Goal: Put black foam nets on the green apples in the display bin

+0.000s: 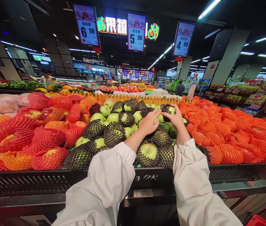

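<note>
Both my hands reach over the middle of a heap of green apples (112,118), many of them in black foam nets (114,133). My left hand (149,122) comes in from the left with its fingers bent over a green apple (160,118), which is partly hidden beneath them. Close beside it, my right hand (174,117) has its thumb and fingers curved around a black foam net (166,109) at the far side of that apple. The two hands' fingertips nearly meet. Nearer the front edge lies a large netted green apple (148,151).
Apples in red and orange nets (48,138) are piled on the left, fruit in orange nets (231,135) on the right. A black slatted tray edge (24,180) runs along the front; a low yellow fence (142,99) stands behind. Price signs (136,31) hang overhead. Farther back is a person (180,88).
</note>
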`<state>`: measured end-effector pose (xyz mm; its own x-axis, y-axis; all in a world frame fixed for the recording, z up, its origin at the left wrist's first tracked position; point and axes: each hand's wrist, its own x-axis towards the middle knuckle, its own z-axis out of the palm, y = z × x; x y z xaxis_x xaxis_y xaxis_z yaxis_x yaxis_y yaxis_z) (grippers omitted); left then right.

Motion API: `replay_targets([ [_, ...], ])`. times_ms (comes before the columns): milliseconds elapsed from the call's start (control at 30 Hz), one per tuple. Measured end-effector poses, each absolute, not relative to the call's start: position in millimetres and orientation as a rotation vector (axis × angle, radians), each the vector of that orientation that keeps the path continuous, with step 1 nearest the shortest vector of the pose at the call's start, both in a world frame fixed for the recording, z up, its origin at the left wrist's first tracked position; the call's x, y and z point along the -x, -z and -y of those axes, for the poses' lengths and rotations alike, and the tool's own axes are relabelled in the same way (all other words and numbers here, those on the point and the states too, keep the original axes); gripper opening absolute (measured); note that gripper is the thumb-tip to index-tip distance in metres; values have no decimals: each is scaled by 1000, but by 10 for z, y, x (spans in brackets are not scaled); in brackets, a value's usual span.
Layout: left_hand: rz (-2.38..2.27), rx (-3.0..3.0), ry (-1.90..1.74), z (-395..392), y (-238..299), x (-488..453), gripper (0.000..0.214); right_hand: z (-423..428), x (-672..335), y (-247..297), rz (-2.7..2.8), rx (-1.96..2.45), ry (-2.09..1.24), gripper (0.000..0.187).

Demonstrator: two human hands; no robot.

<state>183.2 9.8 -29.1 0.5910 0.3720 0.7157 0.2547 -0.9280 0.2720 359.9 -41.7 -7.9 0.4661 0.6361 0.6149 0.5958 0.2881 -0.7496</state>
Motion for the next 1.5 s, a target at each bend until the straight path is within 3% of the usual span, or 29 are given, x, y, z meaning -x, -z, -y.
replay_targets([
  [200,-654,-2980,-877,-54,266,-1830,32,608,-3777,31,1271,2010,108,64],
  [400,-650,-3092,-794,-54,257,-1841,29,714,-3749,-17,1748,2162,-203,62],
  [567,-672,-3115,-781,-38,253,-1837,29,678,-3724,21,1755,2369,-534,60],
  [833,-668,-3121,-780,-31,235,-1828,30,588,-3703,102,1835,2462,-322,69],
  [967,-657,-3115,-793,-28,229,-1824,29,700,-3841,46,1887,2208,-318,77],
  [1067,-661,-3115,-770,-19,223,-1826,30,649,-3870,36,1736,2109,-92,64],
  [1167,-675,-3127,-754,-13,224,-1830,30,466,-3776,85,1539,2297,106,52],
  [1333,-674,-3136,-758,-15,229,-1824,30,228,-3642,229,1619,2481,-81,54],
  [1500,-665,-3131,-751,-18,223,-1827,30,197,-3619,265,1600,2581,-112,70],
])
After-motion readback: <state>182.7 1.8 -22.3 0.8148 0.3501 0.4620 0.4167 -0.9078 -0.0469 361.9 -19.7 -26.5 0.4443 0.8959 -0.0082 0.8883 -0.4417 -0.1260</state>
